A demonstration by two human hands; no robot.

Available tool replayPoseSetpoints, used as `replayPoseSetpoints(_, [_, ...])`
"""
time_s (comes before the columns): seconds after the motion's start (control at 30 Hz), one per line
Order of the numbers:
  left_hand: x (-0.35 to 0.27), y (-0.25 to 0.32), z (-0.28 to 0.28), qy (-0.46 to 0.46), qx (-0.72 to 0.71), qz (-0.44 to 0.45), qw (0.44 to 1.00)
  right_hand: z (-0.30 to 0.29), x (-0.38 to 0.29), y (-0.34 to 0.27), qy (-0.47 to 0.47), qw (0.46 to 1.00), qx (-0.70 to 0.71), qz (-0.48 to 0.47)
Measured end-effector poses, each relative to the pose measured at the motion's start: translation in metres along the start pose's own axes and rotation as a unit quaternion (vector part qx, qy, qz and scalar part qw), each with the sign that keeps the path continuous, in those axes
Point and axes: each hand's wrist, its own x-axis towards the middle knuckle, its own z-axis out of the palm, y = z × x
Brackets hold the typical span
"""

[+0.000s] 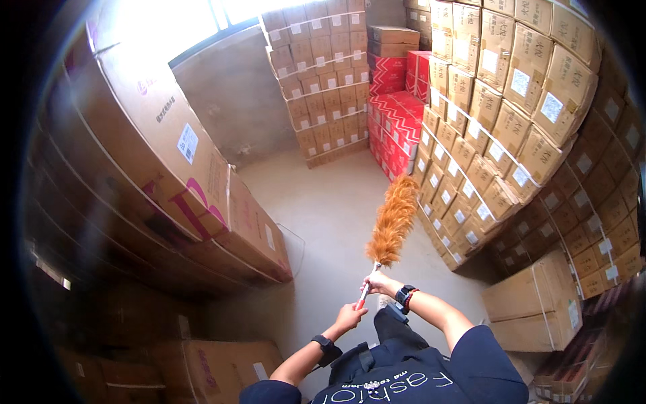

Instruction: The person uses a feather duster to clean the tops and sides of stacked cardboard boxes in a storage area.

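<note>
Both my hands hold a long feather duster (393, 222) with fluffy orange-brown plumes. My left hand (351, 317) grips the red end of its handle. Higher up, just below the plumes, my right hand (379, 284) closes around the silvery shaft. The duster points away from me, over the floor. Its far tip appears close to the stacked cartons on the right and to the red cartons (396, 126), though whether it touches either I cannot tell.
Strapped cardboard cartons (497, 106) rise high on the right. Tall cartons (166, 136) stand left, with a loose strap (303, 242) at their foot. Another carton stack (323, 76) is at the back wall. Lower boxes (535, 303) flank me. Concrete floor (323, 197) runs between.
</note>
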Motion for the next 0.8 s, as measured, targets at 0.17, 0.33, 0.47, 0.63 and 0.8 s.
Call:
replayPoseSetpoints(0.17, [0.055, 0.044, -0.02, 0.054, 0.043, -0.001, 0.998, 0.01, 0.03, -0.062, 0.024, 0.998, -0.004, -0.051])
replayPoseSetpoints(0.33, [0.132, 0.112, -0.023, 0.067, 0.019, 0.054, 0.996, -0.013, 0.034, -0.14, -0.005, 0.964, -0.228, -0.135])
replayPoseSetpoints(0.47, [0.186, 0.163, -0.019, 0.085, 0.015, 0.097, 0.992, -0.044, 0.054, -0.197, 0.001, 0.951, -0.265, -0.161])
replayPoseSetpoints(0.63, [0.223, 0.202, -0.037, 0.107, 0.003, 0.105, 0.989, -0.054, 0.064, -0.263, -0.013, 0.969, -0.211, -0.129])
replayPoseSetpoints(0.8, [0.278, 0.229, -0.086, 0.15, 0.109, 0.162, 0.969, -0.045, 0.116, -0.338, 0.01, 0.975, -0.18, -0.132])
